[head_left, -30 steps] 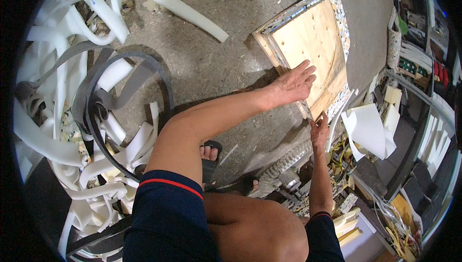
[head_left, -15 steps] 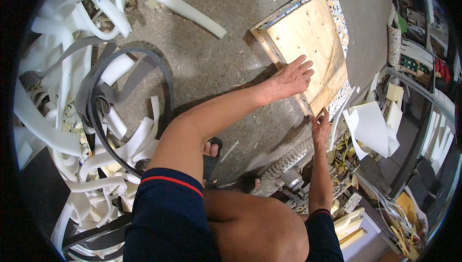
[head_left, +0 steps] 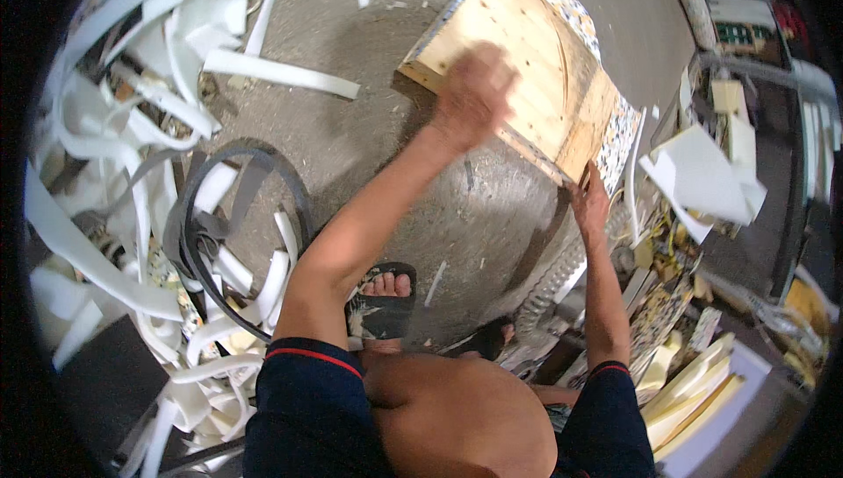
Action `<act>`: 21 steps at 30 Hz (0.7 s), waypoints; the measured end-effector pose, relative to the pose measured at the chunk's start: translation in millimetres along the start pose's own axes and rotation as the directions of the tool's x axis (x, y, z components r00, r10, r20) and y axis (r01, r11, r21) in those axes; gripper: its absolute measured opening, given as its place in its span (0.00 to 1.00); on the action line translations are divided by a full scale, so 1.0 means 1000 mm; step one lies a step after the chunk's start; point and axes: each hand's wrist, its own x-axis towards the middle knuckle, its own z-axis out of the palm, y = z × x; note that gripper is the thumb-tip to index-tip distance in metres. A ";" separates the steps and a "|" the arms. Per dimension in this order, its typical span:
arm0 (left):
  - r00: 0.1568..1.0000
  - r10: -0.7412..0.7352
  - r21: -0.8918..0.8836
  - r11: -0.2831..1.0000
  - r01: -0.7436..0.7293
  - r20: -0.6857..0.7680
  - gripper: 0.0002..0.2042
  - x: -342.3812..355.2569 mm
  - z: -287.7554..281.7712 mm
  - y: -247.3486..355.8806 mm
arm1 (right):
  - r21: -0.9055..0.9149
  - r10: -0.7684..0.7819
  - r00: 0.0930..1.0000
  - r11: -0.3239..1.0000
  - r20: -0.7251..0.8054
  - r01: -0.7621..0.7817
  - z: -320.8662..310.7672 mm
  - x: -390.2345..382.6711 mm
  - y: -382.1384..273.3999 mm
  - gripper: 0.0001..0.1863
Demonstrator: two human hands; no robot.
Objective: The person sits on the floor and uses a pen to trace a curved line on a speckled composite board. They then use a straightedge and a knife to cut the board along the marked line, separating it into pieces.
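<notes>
Over the panel (head_left: 546, 74) hangs the left hand (head_left: 477, 96) (fingers too blurred to tell); the right hand (head_left: 592, 201) pinches the panel's corner.

I saw, through the remote head view, a wooden panel (head_left: 536, 70) in pale honey yellow, dotted with small brown knots and marked by a curved, darker line toward its right side. The padding (head_left: 625, 118) at its edge was white, speckled with orange, blue and dark flecks. The floor (head_left: 479, 241) looked dull grey. To the left I made out bright white foam strips (head_left: 285, 73) and a charcoal-grey band (head_left: 250, 193). The sleeves (head_left: 307, 408) were dark navy, each with one thin red stripe. At right, I noticed a plain white sheet (head_left: 701, 171) and creamy yellow sticks (head_left: 689, 408).
</notes>
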 end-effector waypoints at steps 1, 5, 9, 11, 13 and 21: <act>0.990 -0.141 0.178 0.974 0.140 -0.008 0.22 0.005 -0.006 -0.009 | 0.037 -0.019 1.000 0.999 -0.020 0.019 0.002 0.000 0.003 0.35; 0.928 -0.330 0.452 0.863 0.223 0.172 0.21 0.036 -0.014 -0.066 | 0.080 0.086 0.996 0.993 -0.012 -0.085 0.007 -0.004 0.014 0.33; 0.988 -0.145 0.196 0.972 0.131 0.057 0.14 0.042 -0.005 -0.082 | 0.142 0.061 0.994 0.989 -0.088 -0.048 0.011 -0.007 0.021 0.33; 0.994 -0.103 0.181 0.978 0.105 -0.023 0.15 0.040 -0.004 -0.074 | 0.113 0.002 0.988 0.994 -0.153 0.016 0.012 -0.007 0.022 0.34; 0.972 -0.234 0.211 0.949 0.233 -0.018 0.19 0.039 -0.005 -0.064 | 0.146 0.048 0.988 0.989 -0.148 -0.026 0.015 -0.007 0.024 0.33; 0.921 -0.388 0.153 0.913 0.378 0.035 0.21 0.039 -0.008 -0.050 | 0.193 0.075 0.987 0.980 -0.144 -0.047 0.024 -0.010 0.035 0.33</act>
